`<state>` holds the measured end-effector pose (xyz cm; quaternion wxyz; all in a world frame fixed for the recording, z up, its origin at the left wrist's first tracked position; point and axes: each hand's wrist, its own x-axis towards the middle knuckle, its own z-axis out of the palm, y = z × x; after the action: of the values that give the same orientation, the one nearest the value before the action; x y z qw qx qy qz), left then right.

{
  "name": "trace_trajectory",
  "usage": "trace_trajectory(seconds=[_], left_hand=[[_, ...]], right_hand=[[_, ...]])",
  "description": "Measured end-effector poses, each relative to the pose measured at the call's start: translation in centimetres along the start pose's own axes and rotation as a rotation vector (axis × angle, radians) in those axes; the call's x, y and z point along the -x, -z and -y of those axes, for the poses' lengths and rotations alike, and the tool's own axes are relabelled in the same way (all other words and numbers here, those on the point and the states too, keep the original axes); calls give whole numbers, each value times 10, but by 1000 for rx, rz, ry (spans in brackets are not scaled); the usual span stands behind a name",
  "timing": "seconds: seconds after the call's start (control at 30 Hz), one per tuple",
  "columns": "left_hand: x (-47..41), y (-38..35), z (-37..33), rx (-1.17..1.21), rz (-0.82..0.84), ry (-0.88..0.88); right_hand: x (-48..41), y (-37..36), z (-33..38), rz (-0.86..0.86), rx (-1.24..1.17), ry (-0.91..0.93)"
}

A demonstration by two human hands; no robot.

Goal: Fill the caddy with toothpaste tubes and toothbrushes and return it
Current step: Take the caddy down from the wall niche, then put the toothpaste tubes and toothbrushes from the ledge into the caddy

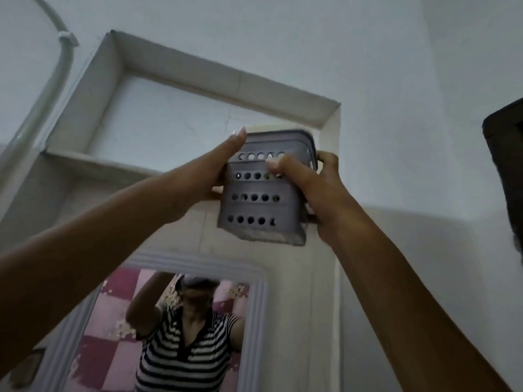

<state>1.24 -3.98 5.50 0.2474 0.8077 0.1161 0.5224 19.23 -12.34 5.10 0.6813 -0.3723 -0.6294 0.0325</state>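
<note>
A grey plastic caddy point(261, 199) with rows of round holes is held up high in front of a recessed wall niche point(158, 128). My left hand point(215, 165) grips its left side, fingers reaching up past the rim. My right hand point(308, 188) grips the right side, thumb across the holed front. The caddy tilts slightly, its bottom edge toward me. Its contents are hidden from below; no toothpaste tubes or toothbrushes are in sight.
The niche's ledge point(96, 162) runs left of the caddy. A white pipe point(53, 80) curves along the upper left wall. A framed mirror point(181, 329) below reflects a person in a striped shirt. A dark object point(506, 171) juts in at the right edge.
</note>
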Motion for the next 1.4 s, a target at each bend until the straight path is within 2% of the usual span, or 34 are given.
trace_trajectory(seconds=[0.07, 0.2, 0.27, 0.33, 0.4, 0.53, 0.6, 0.77, 0.97, 1.03, 1.1, 1.23, 1.3, 1.4], left_hand=[[29, -15, 22, 88, 3, 45], [88, -59, 82, 276, -63, 285], [125, -72, 134, 225, -46, 302], [176, -81, 178, 144, 80, 326], [235, -92, 207, 181, 162, 448], [332, -109, 257, 120, 218, 651], [379, -111, 285, 85, 193, 782], [486, -110, 327, -53, 115, 997], [561, -100, 369, -338, 192, 1157], [566, -102, 382, -455, 191, 1139], [566, -105, 405, -660, 236, 1035], [548, -113, 447, -981, 476, 780], [539, -115, 465, -1048, 598, 697], [527, -119, 486, -1039, 761, 722]], right_hand=[[39, -3, -26, 62, -18, -37], [129, -12, -111, 87, -55, -69], [184, -17, -156, 110, -86, -115], [238, -22, -197, 116, -111, -191], [294, -24, -240, 82, -85, -275], [414, -34, -323, -17, 207, -373], [468, -36, -354, -27, 300, -419], [572, -41, -394, 17, 454, -483], [643, -43, -421, 154, 362, -621], [649, -39, -420, 192, 305, -666], [650, -35, -422, 210, 226, -731], [649, -39, -420, 138, 208, -774], [644, -46, -414, 96, 197, -801], [646, -50, -417, 105, 212, -788]])
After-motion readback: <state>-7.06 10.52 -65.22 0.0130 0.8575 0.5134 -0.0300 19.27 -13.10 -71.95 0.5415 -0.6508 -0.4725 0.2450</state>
